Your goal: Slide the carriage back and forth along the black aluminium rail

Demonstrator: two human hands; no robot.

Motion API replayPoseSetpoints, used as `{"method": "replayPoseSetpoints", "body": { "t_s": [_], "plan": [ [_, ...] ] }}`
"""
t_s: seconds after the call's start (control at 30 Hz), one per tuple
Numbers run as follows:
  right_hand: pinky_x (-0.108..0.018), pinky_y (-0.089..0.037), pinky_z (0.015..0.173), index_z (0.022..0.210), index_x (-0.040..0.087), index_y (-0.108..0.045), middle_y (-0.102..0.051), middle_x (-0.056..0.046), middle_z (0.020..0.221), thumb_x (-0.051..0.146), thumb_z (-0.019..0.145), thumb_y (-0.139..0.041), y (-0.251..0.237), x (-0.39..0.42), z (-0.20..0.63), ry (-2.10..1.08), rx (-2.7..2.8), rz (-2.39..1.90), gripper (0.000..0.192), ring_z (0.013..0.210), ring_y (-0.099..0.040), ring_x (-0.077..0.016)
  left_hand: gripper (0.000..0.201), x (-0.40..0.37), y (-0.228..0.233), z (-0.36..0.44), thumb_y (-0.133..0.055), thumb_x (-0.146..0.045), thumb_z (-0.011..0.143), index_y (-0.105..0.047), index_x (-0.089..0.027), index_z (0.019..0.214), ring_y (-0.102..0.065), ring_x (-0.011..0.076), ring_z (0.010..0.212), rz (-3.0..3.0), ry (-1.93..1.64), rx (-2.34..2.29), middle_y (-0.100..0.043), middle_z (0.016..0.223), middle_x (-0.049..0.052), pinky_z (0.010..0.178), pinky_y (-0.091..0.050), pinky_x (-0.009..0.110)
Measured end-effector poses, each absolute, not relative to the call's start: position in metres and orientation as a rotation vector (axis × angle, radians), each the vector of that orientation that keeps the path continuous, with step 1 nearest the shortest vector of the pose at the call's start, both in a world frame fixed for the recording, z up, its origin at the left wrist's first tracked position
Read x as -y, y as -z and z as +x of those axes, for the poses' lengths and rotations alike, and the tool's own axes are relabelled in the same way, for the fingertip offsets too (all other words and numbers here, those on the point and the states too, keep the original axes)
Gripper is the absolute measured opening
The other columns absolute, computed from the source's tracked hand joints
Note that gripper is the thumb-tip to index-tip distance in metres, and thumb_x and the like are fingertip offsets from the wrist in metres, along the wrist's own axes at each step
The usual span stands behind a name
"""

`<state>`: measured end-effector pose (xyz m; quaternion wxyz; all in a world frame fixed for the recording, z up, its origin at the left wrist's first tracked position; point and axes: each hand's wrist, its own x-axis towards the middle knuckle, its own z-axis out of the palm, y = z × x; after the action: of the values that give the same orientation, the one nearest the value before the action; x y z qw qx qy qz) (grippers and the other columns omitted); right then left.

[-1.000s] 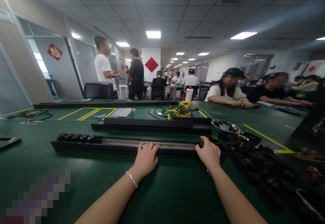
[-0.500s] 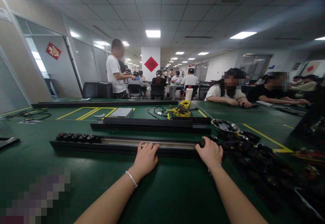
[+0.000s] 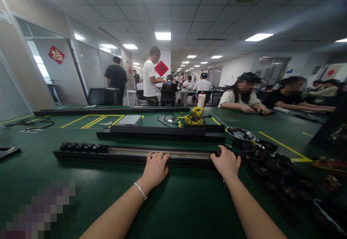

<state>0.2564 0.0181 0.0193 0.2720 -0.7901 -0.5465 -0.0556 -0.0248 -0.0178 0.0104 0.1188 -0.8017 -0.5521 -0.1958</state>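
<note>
Head view: the long black rail [image 3: 124, 159] lies crosswise on the green desk [image 3: 187, 206].
My left grip [image 3: 157, 163] clasps its near edge; my right grip [image 3: 226, 160] pinches a small black part [image 3: 217, 152] by its right end. Beyond, a metal bowl [image 3: 232, 138] holds mixed pieces, black cables [image 3: 193, 116] tangle at a yellow tray [image 3: 201, 109]; desk spreads between my forearms [image 3: 116, 210].

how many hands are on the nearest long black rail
2: the left hand a little right of the middle of the long black rail, and the right hand near its right end, around a small black piece. Some fingertips are hidden.
</note>
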Motion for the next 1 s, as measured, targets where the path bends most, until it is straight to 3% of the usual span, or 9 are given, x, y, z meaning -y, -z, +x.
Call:
{"method": "replayPoseSetpoints", "body": {
  "t_s": [0.6,0.73,0.87,1.0],
  "plan": [
    [-0.039,-0.032,0.094,0.117,0.018,-0.050,-0.063,-0.008,0.105,0.030,0.074,-0.043,-0.021,-0.019,0.267,0.170,1.483,-2.095,0.046,0.105,-0.052,-0.0236,0.038,0.018,-0.011,-0.024,-0.049,-0.026,0.079,-0.050,-0.029,0.117,-0.051,0.0205,0.100,-2.343,0.572,1.623,-0.059,0.104,0.003,0.101,-0.023,0.045],
    [-0.043,-0.028,0.098,0.118,0.019,-0.049,-0.063,-0.008,0.105,0.031,0.074,-0.042,-0.020,-0.019,0.266,0.171,1.463,-2.107,0.046,0.106,-0.052,-0.0238,0.039,0.018,-0.011,-0.024,-0.050,-0.027,0.079,-0.050,-0.030,0.118,-0.051,0.0205,0.101,-2.338,0.552,1.624,-0.059,0.104,0.003,0.101,-0.023,0.045],
    [-0.052,-0.017,0.104,0.117,0.020,-0.049,-0.061,-0.007,0.109,0.031,0.075,-0.040,-0.017,-0.020,0.264,0.170,1.425,-2.106,0.044,0.110,-0.049,-0.0242,0.039,0.018,-0.012,-0.024,-0.050,-0.027,0.079,-0.050,-0.030,0.117,-0.051,0.0206,0.100,-2.334,0.562,1.619,-0.059,0.103,0.003,0.101,-0.023,0.046],
    [-0.056,-0.016,0.103,0.116,0.022,-0.051,-0.053,-0.007,0.125,0.037,0.074,-0.041,-0.013,-0.020,0.267,0.196,1.365,-2.117,0.046,0.123,-0.037,-0.0274,0.038,0.018,-0.011,-0.024,-0.049,-0.027,0.079,-0.050,-0.029,0.117,-0.051,0.0207,0.099,-2.347,0.576,1.614,-0.059,0.103,0.003,0.101,-0.024,0.046]
  ]
}}
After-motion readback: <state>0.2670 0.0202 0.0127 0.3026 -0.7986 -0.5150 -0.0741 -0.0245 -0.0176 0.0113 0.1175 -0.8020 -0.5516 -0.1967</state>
